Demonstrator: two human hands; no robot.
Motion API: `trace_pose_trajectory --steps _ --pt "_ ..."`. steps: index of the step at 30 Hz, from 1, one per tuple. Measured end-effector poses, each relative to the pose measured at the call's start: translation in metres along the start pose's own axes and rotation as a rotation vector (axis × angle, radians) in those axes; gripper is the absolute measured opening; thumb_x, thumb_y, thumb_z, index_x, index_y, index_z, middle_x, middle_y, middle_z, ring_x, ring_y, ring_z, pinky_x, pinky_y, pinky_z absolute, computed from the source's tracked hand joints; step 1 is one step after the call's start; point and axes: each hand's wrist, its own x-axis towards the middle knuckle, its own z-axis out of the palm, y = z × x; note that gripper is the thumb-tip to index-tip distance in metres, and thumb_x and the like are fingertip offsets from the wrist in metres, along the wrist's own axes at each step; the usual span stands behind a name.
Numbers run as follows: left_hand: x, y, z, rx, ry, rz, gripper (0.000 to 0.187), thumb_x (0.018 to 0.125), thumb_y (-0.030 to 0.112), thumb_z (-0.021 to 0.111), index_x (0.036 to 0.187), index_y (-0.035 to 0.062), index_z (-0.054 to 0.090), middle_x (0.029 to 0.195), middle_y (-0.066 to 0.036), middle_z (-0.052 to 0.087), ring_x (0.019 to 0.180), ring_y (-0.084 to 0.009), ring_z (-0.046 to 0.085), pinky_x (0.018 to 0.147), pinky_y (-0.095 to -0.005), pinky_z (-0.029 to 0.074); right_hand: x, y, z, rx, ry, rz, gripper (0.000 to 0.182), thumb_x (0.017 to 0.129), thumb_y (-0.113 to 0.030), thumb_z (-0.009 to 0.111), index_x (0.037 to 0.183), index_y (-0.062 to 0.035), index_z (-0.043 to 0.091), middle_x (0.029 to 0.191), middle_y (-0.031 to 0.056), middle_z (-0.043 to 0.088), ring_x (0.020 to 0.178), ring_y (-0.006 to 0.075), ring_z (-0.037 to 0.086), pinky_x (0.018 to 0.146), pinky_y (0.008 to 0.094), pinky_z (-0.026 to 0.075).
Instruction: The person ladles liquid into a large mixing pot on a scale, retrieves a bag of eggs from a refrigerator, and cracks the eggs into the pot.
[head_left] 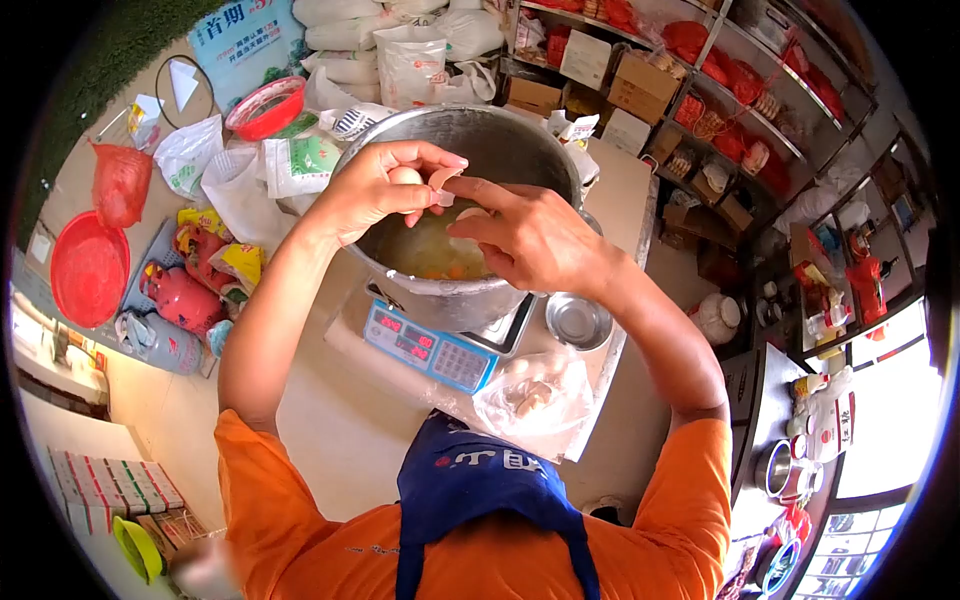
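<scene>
Above a big metal pot (pixel 450 288), my left hand (pixel 375 188) holds a cracked eggshell (pixel 443 180) between thumb and fingers, with another pale, rounded piece of egg (pixel 405 176) against the palm. My right hand (pixel 525 232) touches the shell with its outstretched index finger; a pale shell piece (pixel 470 214) sits within its curled thumb and fingers. Yellow-orange egg (pixel 440 268) lies in the pot. The pot stands on a blue digital scale (pixel 428 345). Near the table's front edge rests a clear plastic bag (pixel 537 400) with several eggs inside.
A small metal bowl (pixel 579 321) stands right of the scale. White sacks (pixel 410 65) are piled behind the pot. On the left are a red basin (pixel 90 268) and a pink gas cylinder (pixel 183 298). Shelves (pixel 760 115) with boxes and red bags line the right.
</scene>
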Motion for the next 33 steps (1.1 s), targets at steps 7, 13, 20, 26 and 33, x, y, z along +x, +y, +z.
trace_pose_trajectory --steps 7,13,20,26,33 --pt "-0.001 0.007 0.001 0.265 0.138 -0.042 0.039 0.088 -0.002 0.064 0.126 0.0021 0.068 0.104 -0.005 0.072 0.080 -0.0091 0.067 0.056 -0.0209 0.050 -0.002 -0.007 -0.028 -0.028 -0.112 0.154 0.034 0.077 0.002 0.069 0.109 -0.0065 0.073 0.122 0.0148 0.065 0.091 0.0327 0.071 0.076 0.0386 0.059" --pt "0.002 0.000 -0.011 0.391 0.332 -0.063 0.037 0.091 0.003 0.067 0.128 0.0067 0.065 0.103 -0.004 0.071 0.072 -0.0071 0.063 0.047 -0.0190 0.040 0.008 0.007 -0.016 0.283 0.405 0.178 0.032 0.080 -0.003 0.071 0.112 -0.0024 0.071 0.109 0.0163 0.066 0.083 0.0358 0.070 0.075 0.0416 0.057" --pt "-0.005 -0.002 0.001 0.358 0.443 0.008 0.036 0.092 0.014 0.075 0.123 0.0067 0.058 0.093 -0.004 0.067 0.065 -0.0056 0.059 0.043 -0.0192 0.035 -0.010 0.038 0.007 0.144 0.159 0.627 0.034 0.086 -0.008 0.073 0.119 -0.0002 0.067 0.111 0.0202 0.068 0.091 0.0310 0.071 0.083 0.0382 0.059" --pt "-0.006 0.008 0.049 0.149 0.482 0.081 0.034 0.097 0.016 0.072 0.124 0.0067 0.054 0.101 -0.009 0.073 0.061 -0.0072 0.063 0.040 -0.0178 0.035 -0.011 0.029 0.008 1.088 0.298 0.605 0.046 0.101 -0.006 0.061 0.145 -0.0014 0.047 0.117 0.0132 0.065 0.105 0.0228 0.069 0.089 0.0348 0.058" --pt "-0.003 0.016 0.109 -0.068 0.275 0.087 0.036 0.097 0.028 0.075 0.114 -0.0005 0.061 0.096 -0.006 0.073 0.076 -0.0054 0.065 0.061 -0.0196 0.050 -0.041 -0.008 0.010 1.327 0.410 0.458 0.037 0.104 -0.009 0.058 0.140 -0.0007 0.052 0.117 0.0144 0.068 0.103 0.0243 0.070 0.093 0.0366 0.058"
